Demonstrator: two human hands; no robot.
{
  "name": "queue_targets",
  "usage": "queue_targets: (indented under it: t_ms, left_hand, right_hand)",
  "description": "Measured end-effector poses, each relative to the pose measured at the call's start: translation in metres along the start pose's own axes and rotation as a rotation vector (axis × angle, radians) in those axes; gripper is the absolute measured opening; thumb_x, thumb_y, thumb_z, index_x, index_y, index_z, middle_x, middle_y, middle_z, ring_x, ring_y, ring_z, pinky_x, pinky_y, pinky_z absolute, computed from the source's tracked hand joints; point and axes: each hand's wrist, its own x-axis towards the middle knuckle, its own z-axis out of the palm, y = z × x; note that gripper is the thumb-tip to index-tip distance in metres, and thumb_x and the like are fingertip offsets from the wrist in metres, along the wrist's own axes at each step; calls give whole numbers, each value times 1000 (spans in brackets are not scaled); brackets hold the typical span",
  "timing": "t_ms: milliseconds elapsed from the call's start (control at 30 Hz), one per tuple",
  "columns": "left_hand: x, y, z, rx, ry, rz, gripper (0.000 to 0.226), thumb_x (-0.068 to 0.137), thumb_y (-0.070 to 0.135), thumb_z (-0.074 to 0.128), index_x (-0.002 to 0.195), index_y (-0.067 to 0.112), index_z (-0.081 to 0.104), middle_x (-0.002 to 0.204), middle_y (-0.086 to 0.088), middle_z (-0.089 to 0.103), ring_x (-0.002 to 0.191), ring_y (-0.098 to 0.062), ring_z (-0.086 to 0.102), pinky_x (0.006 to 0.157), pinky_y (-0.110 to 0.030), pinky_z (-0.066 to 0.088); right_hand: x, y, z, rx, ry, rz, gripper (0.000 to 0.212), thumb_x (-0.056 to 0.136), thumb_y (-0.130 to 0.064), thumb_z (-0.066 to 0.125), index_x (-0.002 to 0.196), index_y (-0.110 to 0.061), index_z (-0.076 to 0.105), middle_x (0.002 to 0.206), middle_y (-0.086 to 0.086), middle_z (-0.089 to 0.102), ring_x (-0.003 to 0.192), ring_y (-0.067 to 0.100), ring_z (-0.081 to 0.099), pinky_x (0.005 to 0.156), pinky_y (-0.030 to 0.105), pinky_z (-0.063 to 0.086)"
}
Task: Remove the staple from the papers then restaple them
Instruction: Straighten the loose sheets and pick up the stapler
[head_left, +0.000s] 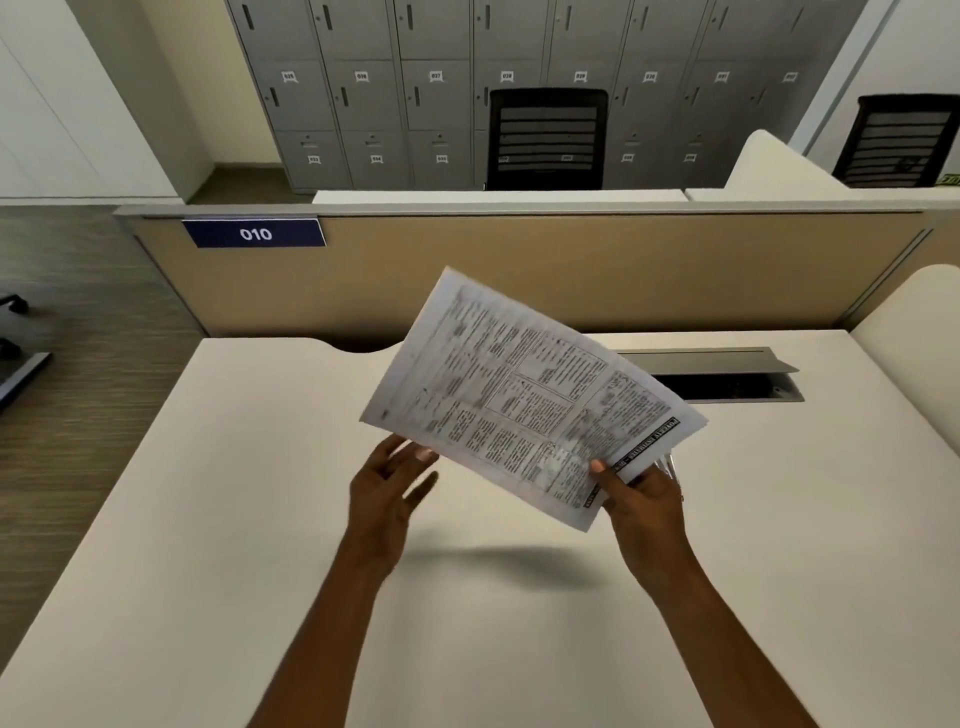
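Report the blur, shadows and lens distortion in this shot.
Head view: the papers are motion-blurred, their print unreadable, and the left hand is smeared too; the right hand pinching their corner is sharper, and the 010 sign reads clearly. Head view: soft, even light, with one diffuse shadow on the desk below the papers. Head view: wide-angle distortion tilts the lockers outward.
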Motion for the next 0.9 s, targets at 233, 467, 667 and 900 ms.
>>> queue_targets:
  t_ms: [233, 467, 667, 900]
  left_hand:
    - [-21, -7, 57, 32, -159, 87, 32, 93, 13, 74, 121, 30, 75, 126, -12, 74, 117, -31, 71, 94, -50, 60]
    - [-18, 11, 50, 249, -92, 176, 18, 93, 16, 76, 109, 24, 80, 114, -8, 79, 107, -30, 76, 90, -51, 61]
    - [-21, 13, 47, 435, -136, 247, 20, 96, 15, 73, 105, 31, 79, 107, 5, 81, 99, -15, 78, 78, -24, 63]
    - [-21, -2, 49, 522, -155, 282, 18, 97, 15, 71, 113, 22, 77, 110, 4, 80, 104, -16, 76, 87, -36, 63]
  right_hand:
    - [-25, 32, 18, 211, 49, 232, 45, 79, -3, 72, 124, -6, 64, 122, 11, 72, 112, 29, 69, 81, 38, 61]
    - [-9, 6, -7, 101, 134, 148, 44, 79, -7, 76, 119, -20, 64, 114, 6, 75, 109, 25, 70, 95, 43, 50]
    - [13, -30, -10, -358, -158, -88, 38, 83, -10, 79, 117, -18, 63, 112, 3, 76, 110, 24, 70, 93, 38, 55]
    - [13, -19, 6, -347, -208, -141, 34, 90, -5, 71, 116, -27, 71, 114, -1, 76, 106, 17, 72, 82, 24, 60]
